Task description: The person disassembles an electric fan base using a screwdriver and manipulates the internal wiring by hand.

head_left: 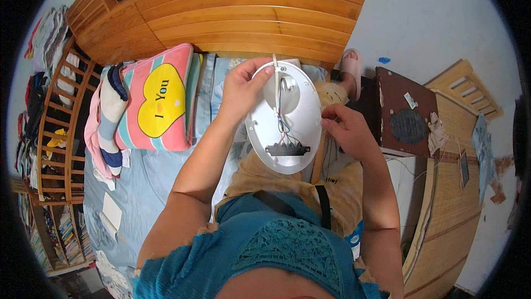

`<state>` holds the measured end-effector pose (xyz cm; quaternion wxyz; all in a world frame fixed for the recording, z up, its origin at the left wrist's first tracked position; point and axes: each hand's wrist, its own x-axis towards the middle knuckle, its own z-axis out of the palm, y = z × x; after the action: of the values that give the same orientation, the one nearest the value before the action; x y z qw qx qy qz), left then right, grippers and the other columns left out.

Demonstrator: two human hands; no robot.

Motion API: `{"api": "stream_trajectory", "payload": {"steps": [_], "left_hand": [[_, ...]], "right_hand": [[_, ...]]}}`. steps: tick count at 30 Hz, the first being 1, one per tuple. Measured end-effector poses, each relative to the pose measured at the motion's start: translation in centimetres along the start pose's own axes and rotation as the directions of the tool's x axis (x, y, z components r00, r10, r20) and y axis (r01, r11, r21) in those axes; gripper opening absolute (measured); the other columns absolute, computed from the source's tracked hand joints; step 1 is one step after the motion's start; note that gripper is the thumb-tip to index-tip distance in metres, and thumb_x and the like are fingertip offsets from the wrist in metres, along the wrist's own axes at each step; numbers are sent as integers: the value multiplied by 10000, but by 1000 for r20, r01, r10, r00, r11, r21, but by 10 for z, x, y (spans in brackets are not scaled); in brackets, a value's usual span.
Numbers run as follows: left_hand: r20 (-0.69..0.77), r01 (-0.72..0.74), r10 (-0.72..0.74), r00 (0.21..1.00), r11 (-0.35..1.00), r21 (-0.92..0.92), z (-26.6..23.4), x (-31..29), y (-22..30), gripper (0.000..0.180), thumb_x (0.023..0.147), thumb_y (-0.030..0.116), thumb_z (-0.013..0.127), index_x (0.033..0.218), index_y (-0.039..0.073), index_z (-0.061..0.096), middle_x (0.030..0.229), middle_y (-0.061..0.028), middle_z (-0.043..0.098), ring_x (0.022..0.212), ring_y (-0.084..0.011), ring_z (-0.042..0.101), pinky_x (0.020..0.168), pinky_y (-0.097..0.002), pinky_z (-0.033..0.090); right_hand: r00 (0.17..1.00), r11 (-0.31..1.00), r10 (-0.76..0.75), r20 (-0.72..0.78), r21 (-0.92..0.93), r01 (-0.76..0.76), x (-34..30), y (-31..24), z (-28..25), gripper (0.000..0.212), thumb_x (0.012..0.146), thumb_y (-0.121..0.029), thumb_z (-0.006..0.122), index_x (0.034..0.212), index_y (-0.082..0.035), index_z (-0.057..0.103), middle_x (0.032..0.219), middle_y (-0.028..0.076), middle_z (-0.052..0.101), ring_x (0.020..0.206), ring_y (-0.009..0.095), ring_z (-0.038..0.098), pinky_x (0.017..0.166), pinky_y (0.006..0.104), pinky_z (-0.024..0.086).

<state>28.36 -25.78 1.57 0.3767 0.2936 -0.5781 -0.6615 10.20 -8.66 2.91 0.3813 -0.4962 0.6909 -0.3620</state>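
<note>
I hold a white oval housing [259, 133] up in front of my lap, its hollow side facing me; it looks like a light fixture's base. My left hand [243, 90] is closed on the upper left rim, thumb pressed beside a white cable [275, 86] that runs over the top edge. Thin coloured wires [282, 125] lead down inside to a black terminal block [287, 149] near the bottom. At the right rim, the curled fingers of my right hand [349, 130] pinch the edge; some fingertips are hidden.
I sit on a bed with a blue sheet [149, 188]. To the left lie a pink folded blanket [160, 97] and clothes [102, 122]. A wooden headboard [243, 11] spans the far side. At right stand a dark brown cabinet [387, 100] and a rolled-edge bamboo mat [448, 188].
</note>
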Motion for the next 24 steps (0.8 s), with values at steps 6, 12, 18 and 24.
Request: {"api": "stream_trajectory", "payload": {"steps": [6, 12, 18, 24], "left_hand": [[0, -13, 13, 1000, 998, 61, 3, 16, 7, 221, 872, 152, 598, 1036, 8, 623, 902, -26, 644, 791, -79, 570, 729, -214, 448], [31, 58, -59, 998, 997, 45, 8, 56, 19, 241, 883, 192, 584, 1044, 14, 615, 919, -31, 636, 796, -91, 570, 728, -229, 453], [13, 93, -96, 995, 985, 144, 18, 92, 27, 262, 875, 213, 596, 1057, 25, 611, 921, -31, 636, 798, -111, 581, 726, -246, 467], [10, 188, -190, 982, 976, 112, 20, 111, 33, 214, 886, 214, 577, 1012, 46, 622, 882, -37, 648, 744, -120, 597, 678, -264, 484]], "right_hand": [[999, 998, 40, -5, 53, -39, 12, 1, -4, 189, 856, -172, 571, 950, -8, 586, 769, 55, 597, 651, 122, 572, 592, 264, 461], [996, 979, 44, -79, 204, -27, 37, 0, -18, 196, 895, -212, 531, 962, -33, 576, 762, 13, 574, 618, 78, 553, 480, 211, 408], [982, 967, 71, -175, 253, -25, 57, 2, -29, 227, 891, -236, 539, 924, -14, 575, 774, 27, 588, 578, 85, 563, 423, 204, 381], [980, 952, 60, -191, 307, 1, 63, 5, -30, 221, 894, -236, 538, 958, -27, 573, 784, 20, 584, 564, 83, 567, 416, 197, 377]]}}
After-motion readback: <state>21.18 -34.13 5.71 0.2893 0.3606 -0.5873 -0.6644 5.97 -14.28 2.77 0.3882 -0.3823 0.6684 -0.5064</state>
